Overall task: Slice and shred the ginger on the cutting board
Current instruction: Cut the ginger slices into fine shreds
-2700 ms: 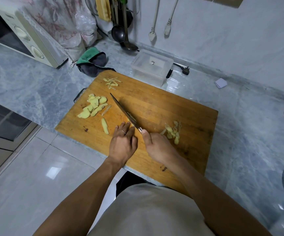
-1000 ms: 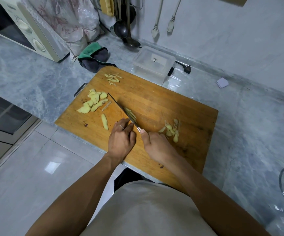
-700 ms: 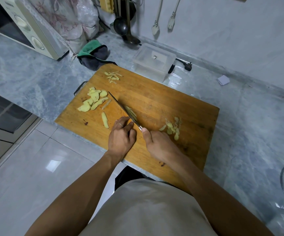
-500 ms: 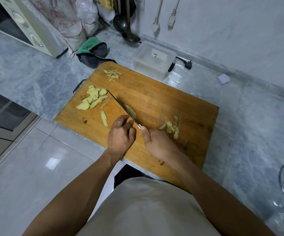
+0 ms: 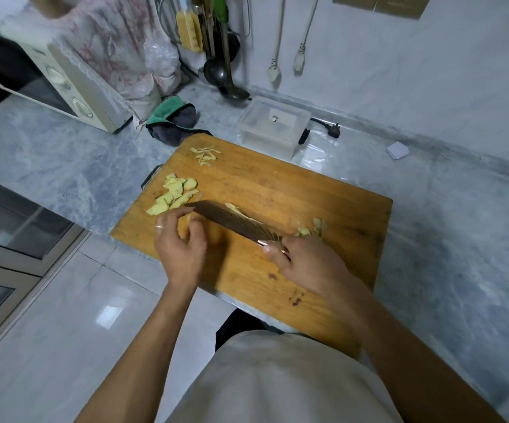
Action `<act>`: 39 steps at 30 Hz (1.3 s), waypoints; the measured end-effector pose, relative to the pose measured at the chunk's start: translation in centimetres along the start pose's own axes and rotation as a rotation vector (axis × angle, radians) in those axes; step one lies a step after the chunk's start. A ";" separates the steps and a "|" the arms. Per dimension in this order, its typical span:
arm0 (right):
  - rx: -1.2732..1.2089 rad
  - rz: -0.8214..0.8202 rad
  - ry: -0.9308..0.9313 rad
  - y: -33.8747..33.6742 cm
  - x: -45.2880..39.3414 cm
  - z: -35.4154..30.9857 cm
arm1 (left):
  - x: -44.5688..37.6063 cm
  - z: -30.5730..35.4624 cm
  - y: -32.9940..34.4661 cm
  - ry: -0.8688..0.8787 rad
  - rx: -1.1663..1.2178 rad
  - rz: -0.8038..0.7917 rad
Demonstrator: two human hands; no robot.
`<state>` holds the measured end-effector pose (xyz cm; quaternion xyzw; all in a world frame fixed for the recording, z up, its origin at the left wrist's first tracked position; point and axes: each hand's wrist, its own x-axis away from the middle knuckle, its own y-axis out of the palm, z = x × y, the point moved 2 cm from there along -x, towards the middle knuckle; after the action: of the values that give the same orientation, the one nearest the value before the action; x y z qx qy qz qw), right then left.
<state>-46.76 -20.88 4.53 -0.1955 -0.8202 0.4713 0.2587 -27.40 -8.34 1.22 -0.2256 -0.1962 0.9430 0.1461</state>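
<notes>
Since half a second ago our knife (image 5: 232,222) tilts flat, gripped by the right hand (image 5: 306,264); left hand (image 5: 180,242) curls, contents unclear. Ginger slices (image 5: 175,193) wait at 10 o'clock on the cutting board (image 5: 323,203), few shreds (image 5: 206,154) done so far.

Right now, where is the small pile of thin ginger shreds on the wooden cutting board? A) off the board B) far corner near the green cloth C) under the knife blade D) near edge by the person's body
B: the thin ginger shreds lie at the wooden cutting board's far corner, near the green cloth.
</notes>
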 end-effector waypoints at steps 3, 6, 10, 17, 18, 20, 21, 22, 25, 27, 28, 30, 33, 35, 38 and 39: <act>0.165 -0.008 -0.092 0.3 0.0 -0.2 | -1.4 0.4 0.8 0.221 -0.162 -0.414; 0.255 -0.028 -0.154 0.5 0.2 -0.8 | -2.0 -0.2 2.4 0.218 -0.339 -0.784; 0.344 -0.042 -0.183 0.5 0.4 -1.4 | -2.7 -0.1 3.9 0.148 -0.492 -0.988; 0.351 0.000 -0.202 -0.6 0.5 -1.7 | -4.0 1.1 3.9 0.145 -0.371 -0.863; 0.357 0.011 -0.211 -0.7 0.5 -1.8 | -4.1 1.4 3.8 0.161 -0.347 -0.842; 0.368 0.018 -0.217 -1.0 0.4 -2.0 | -4.3 2.0 3.9 0.199 -0.348 -0.859; 0.374 0.020 -0.219 -1.0 0.3 -2.1 | -4.4 2.1 4.1 0.216 -0.369 -0.885; 0.378 0.021 -0.222 -1.0 0.3 -2.2 | -4.6 2.1 4.4 0.220 -0.390 -0.912; 0.394 0.022 -0.235 -1.0 0.3 -2.5 | -5.3 1.5 5.4 0.100 -0.383 -0.977; 0.404 0.010 -0.239 -0.9 0.5 -2.5 | -5.8 1.2 5.9 0.010 -0.344 -1.008; 0.409 0.003 -0.239 -0.8 0.6 -2.4 | -6.1 1.1 6.1 -0.012 -0.335 -1.019; 0.412 -0.003 -0.232 -0.6 0.7 -2.2 | -6.6 1.1 6.4 -0.030 -0.334 -1.017; 0.392 -0.009 -0.208 -0.5 0.7 -1.9 | -7.3 0.9 6.9 -0.060 -0.271 -0.949; 0.362 -0.006 -0.200 -0.5 0.6 -1.6 | -7.9 1.0 6.9 -0.109 -0.170 -0.879; 0.289 0.023 -0.164 -0.5 0.8 -0.8 | -9.5 1.5 6.3 -0.122 -0.048 -0.701; 0.277 0.028 -0.145 -0.7 0.9 -0.5 | -10.1 1.6 6.1 -0.129 -0.018 -0.645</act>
<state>-47.20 -20.40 5.53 -0.1348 -0.7611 0.5962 0.2168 -20.64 -17.87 3.61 -0.0929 -0.2748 0.8586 0.4227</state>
